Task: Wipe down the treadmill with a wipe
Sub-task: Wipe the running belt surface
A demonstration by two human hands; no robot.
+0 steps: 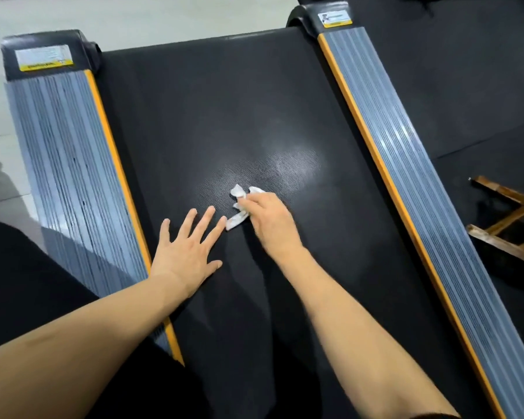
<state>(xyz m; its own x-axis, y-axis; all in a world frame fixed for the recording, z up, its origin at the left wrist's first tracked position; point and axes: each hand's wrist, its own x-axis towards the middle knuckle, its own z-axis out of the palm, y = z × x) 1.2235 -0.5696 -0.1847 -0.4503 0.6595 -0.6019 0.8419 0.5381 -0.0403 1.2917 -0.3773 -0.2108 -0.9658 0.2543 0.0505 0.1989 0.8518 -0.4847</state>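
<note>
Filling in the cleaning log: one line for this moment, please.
right hand grips wipe on treadmill belt | left hand flat on belt | side rails untouched

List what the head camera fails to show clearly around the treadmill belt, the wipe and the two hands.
- Most of the wipe: covered by the right hand gripping it.
- Belt under the flat left hand and both forearms: hidden.
- Labels on the side rail ends: text too small and blurred.
- Wooden stool: cut off by the right edge.
- Treadmill console and front: outside the frame.
</note>
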